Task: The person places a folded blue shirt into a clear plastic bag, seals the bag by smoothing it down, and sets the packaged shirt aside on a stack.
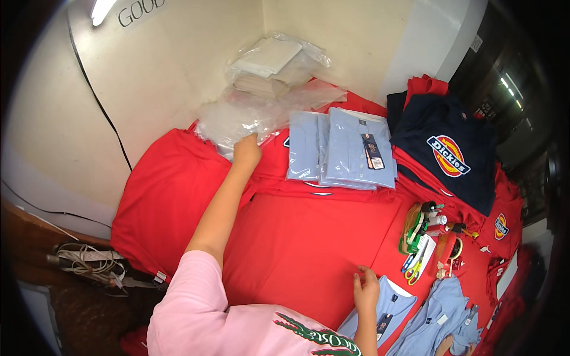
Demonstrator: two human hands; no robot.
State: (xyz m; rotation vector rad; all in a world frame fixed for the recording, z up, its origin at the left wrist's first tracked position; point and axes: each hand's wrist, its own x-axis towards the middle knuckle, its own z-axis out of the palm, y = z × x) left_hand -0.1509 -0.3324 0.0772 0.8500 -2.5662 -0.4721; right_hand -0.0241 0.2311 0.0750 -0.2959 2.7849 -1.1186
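My left arm stretches far across the table. My left hand (247,152) is closed at the near edge of a loose pile of clear plastic bags (228,121), its fingertips on the film. Close to my body, my right hand (366,289) is raised with bent fingers apart and nothing in them. Just beneath and beside it lies a folded light blue shirt (399,304) with a dark tag, partly hidden by my forearm. Right of the bags, several folded blue shirts in clear bags (359,148) lie stacked, the top one with a dark hang tag.
Red cloth (309,237) covers the table. Yellow scissors (412,273), a green tape dispenser (414,228) and tape rolls lie at right. Navy shirts (445,142) are piled behind. Another person's hands (444,345) touch a loose blue shirt (442,308). Coiled cables (95,264) hang at left.
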